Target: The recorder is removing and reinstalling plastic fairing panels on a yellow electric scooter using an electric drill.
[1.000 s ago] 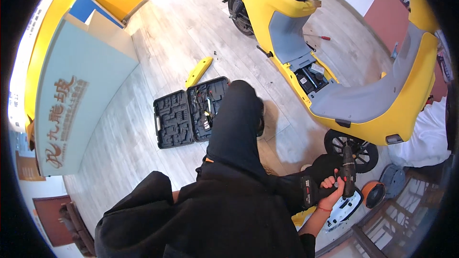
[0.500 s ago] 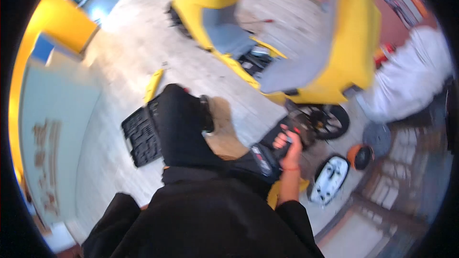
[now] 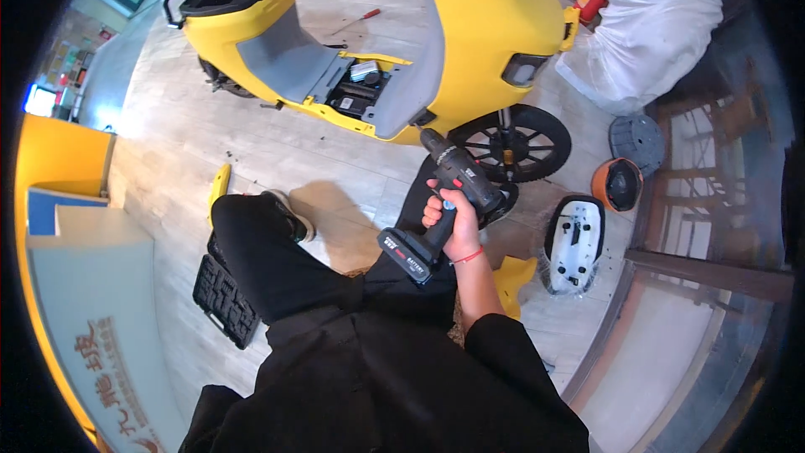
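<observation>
Grasping one black, pistol-shaped cordless drill point(image 3: 457, 174), the right hand point(image 3: 458, 225) is on the near side of one yellow-and-grey plastic scooter point(image 3: 495, 33); the left hand is out of sight, so its grip cannot be told. The scooter's open floor compartment point(image 3: 335, 117) holds black parts and one pale box point(image 3: 365, 71). Nearer than the scooter, a black-trousered leg point(image 3: 268, 252) blocks part of one black plastic tool case point(image 3: 225, 302) with moulded recesses. Two yellow plastic panels point(image 3: 220, 186) also lie this side of the scooter; one red-handled screwdriver point(image 3: 371, 14) lies beyond it.
</observation>
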{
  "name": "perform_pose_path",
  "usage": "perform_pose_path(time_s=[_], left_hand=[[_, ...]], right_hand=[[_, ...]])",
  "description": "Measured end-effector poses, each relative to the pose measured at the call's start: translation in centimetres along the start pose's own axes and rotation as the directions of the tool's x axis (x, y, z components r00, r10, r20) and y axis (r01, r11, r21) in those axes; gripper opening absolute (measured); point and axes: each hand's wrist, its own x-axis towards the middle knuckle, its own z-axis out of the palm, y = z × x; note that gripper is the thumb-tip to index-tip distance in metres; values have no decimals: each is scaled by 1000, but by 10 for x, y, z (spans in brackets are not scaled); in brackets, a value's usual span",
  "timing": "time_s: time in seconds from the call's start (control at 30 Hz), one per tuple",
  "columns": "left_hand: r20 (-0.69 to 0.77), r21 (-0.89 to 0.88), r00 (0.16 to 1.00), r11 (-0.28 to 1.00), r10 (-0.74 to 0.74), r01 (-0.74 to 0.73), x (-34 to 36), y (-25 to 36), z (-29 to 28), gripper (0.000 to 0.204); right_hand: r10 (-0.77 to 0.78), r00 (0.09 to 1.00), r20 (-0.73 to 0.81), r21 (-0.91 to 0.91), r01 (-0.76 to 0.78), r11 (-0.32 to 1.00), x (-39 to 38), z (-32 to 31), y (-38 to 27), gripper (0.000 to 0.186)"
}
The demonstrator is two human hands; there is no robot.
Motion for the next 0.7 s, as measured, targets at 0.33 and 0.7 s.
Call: perform_pose_path(time_s=[0.33,0.7], left_hand=[[5,108,999,993,53,-53,2,-20,-19,18],[-724,394,211,645,657,-655,-70,285,-145,9]], right_hand=[[3,1000,-4,-18,-3,1000,-2,1,0,27],[-105,976,-189,-163,74,984,-11,16,3,30]])
